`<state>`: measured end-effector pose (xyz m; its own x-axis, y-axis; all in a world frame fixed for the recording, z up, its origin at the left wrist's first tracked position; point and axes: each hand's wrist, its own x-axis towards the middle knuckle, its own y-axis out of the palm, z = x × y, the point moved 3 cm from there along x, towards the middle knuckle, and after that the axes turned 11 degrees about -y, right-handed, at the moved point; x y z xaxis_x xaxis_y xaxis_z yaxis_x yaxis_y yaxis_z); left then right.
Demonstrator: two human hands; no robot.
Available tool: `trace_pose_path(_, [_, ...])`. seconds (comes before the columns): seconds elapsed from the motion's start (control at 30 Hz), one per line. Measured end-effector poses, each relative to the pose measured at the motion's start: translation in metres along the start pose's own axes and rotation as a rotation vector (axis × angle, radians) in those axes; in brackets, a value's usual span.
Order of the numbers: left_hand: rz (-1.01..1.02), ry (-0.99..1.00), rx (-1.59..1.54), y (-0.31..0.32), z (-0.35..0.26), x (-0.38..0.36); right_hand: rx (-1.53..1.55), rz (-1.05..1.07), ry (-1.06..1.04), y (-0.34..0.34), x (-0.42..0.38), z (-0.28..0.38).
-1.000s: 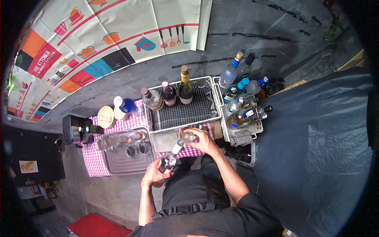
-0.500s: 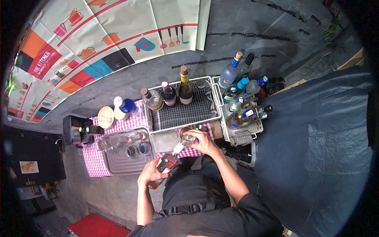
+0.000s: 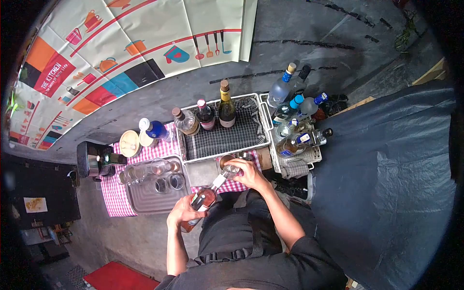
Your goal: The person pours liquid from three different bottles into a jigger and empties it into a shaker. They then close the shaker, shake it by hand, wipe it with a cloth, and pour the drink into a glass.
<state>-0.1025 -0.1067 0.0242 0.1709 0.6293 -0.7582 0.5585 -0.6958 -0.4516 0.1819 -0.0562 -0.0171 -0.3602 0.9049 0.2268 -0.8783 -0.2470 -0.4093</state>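
Note:
My left hand is wrapped round the body of a glass bottle with reddish-amber liquid inside. The bottle leans, its neck pointing up and to the right. At its mouth is a small clear glass, pinched in the fingers of my right hand. Right behind that glass stands a brownish metal cup, partly covered by it in this view. Below my hands lies a red-and-white checked cloth, and a grey flat board is just left of the glass.
Several glasses stand in a grey tray at left. A white wire basket behind holds three bottles; another basket at right is crowded with bottles. A blue bottle and a black appliance stand at far left.
Both hands stay nearly in place. The bottle and the small glass have shifted only very slightly.

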Motion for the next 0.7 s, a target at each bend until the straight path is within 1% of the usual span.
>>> trace_pose_path(0.1, [-0.005,0.029,-0.019,0.002,0.005,0.004,-0.002,0.01,0.013,0.001,-0.001,-0.001])
trace_pose_path(0.17, [0.016,-0.014,0.005,0.004,0.01,0.007,0.012,0.005,0.0,0.002,-0.003,-0.005])
trace_pose_path(0.5, [0.02,0.006,-0.02,0.001,0.006,0.003,0.02,0.008,0.005,0.006,-0.004,-0.01])
trace_pose_path(0.57, [-0.002,-0.027,0.043,0.001,0.008,0.004,0.037,0.007,0.02,0.006,-0.004,-0.01])
trace_pose_path(0.7, [-0.018,-0.031,0.036,0.002,0.004,0.002,0.019,-0.006,-0.009,0.006,-0.006,-0.013])
